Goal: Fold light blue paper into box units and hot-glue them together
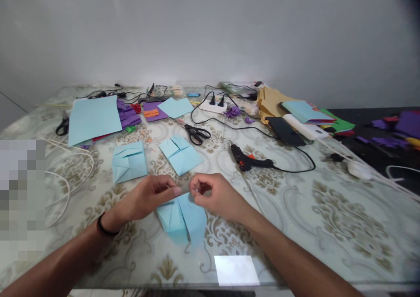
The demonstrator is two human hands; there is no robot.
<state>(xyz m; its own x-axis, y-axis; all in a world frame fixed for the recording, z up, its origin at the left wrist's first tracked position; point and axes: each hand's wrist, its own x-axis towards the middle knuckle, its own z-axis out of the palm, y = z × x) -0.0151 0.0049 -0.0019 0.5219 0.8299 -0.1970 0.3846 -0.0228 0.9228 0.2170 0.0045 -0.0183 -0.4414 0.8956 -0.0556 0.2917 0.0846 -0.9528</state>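
Observation:
Both hands pinch the upper edge of a folded light-blue paper [183, 218], which has a slit or fold line down its middle. My left hand [155, 194] has thumb and fingers closed at the paper's top left. At the top right corner, the fingertips of my right hand [213, 196] are pressed together on the same paper. Just beyond lie two more folded light-blue papers, one on the left [129, 161] and one nearer the middle [180, 155]. Black-handled scissors [197, 134] and a black glue gun [247, 157] rest farther off.
A light-blue sheet [95, 120] and purple paper strips [128, 113] lie at the back left. A white power strip [213, 107] with black plugs stands at the back. To the right are a dark phone [285, 131], stacked coloured papers [308, 112] and a white adapter [359, 170] with trailing cables.

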